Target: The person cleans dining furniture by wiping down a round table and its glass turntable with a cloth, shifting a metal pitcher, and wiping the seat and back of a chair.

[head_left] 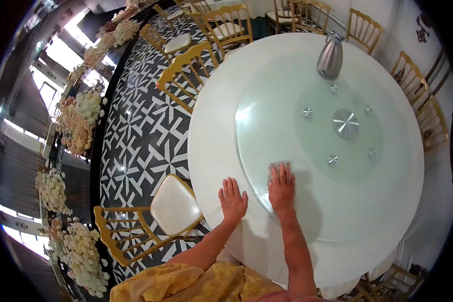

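Note:
My left hand lies flat on the white round table, fingers spread, holding nothing. Just to its right, my right hand is over the glass turntable, near its rim. Under its fingers is a small greyish cloth, pressed against the glass; most of the cloth is hidden by the hand. A round metal disc marks the turntable's middle, with several small shiny fittings around it. Toward the far edge stands a steel jug, upright.
A gold chair with a white seat is close by my left arm. Another gold chair touches or nearly touches the table's far left side. More chairs line the wall. Flower arrangements run along the left, beyond the patterned floor.

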Motion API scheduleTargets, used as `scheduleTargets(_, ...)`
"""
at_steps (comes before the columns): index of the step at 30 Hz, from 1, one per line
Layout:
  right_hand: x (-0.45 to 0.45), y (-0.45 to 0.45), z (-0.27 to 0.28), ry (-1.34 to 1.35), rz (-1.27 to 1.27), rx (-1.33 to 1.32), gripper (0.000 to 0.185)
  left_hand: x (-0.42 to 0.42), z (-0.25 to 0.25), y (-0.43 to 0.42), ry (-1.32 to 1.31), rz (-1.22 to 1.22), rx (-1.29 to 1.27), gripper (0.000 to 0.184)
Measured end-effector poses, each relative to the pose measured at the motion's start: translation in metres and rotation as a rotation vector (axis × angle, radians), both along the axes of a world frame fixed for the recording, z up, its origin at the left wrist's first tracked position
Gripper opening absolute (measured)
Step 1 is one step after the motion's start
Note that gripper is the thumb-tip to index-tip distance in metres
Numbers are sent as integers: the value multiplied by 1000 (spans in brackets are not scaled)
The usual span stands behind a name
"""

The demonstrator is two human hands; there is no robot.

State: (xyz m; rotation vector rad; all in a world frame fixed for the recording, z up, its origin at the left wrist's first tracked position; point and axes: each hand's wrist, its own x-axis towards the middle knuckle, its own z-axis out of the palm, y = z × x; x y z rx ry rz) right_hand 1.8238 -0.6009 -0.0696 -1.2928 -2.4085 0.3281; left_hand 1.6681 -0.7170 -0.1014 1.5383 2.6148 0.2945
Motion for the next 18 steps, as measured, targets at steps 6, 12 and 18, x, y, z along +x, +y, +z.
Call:
scheduleTargets(6, 193, 63, -15, -400, -581, -40, 56, 1, -1, 4, 47, 23, -58, 65)
scheduleTargets(12, 399, 54, -29, -337, -1035, -97, 57, -4, 11, 13, 42, 18, -32, 65)
scheduleTargets(18, 265, 4, -6, -416, -812, -59, 61, -3, 12, 8, 60, 0, 13, 64)
